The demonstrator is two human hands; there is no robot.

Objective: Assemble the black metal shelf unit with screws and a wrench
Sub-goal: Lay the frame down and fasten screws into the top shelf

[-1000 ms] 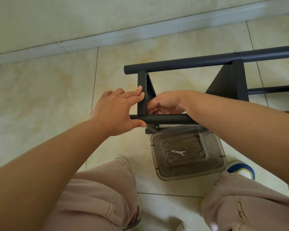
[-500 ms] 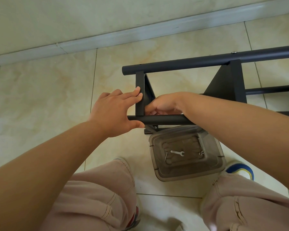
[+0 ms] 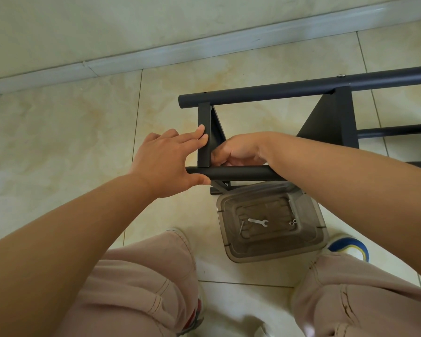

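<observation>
**Inspector:** Where does the black metal shelf unit (image 3: 272,93) lie?

**Assistant:** On its side on the tiled floor (image 3: 58,142), close to the baseboard (image 3: 156,53). Two round tubes run left to right, far and near, and a flat crosspiece (image 3: 204,132) joins them at the left end. A larger triangular panel (image 3: 326,120) stands further right.

**Inspector:** The left hand?

**Assistant:** The left hand (image 3: 163,161) is at the near tube's (image 3: 238,172) left end. Its fingers are straight and close together, with the tips resting against the crosspiece's left edge. The thumb lies under the tube, pressing its underside. The tube end sits between thumb and fingers.

**Inspector:** The right hand?

**Assistant:** The right hand (image 3: 238,152) reaches in from the right, inside the frame, just right of the crosspiece. Its fingers are curled toward the corner where crosspiece meets tube. The tube hides the fingertips, so whether they pinch anything cannot be told. The forearm crosses over the near tube.

**Inspector:** Fasteners and tools?

**Assistant:** A screw head (image 3: 342,75) shows on top of the far tube, above the triangular panel. Another fastener (image 3: 226,184) shows just below the near tube. A clear plastic container (image 3: 311,249) sits on the floor between the person's knees, near the frame. Inside lie a small wrench (image 3: 258,222), a long screw (image 3: 241,227) to its left, and small nuts (image 3: 292,222) to its right, all apart from both hands.
</observation>
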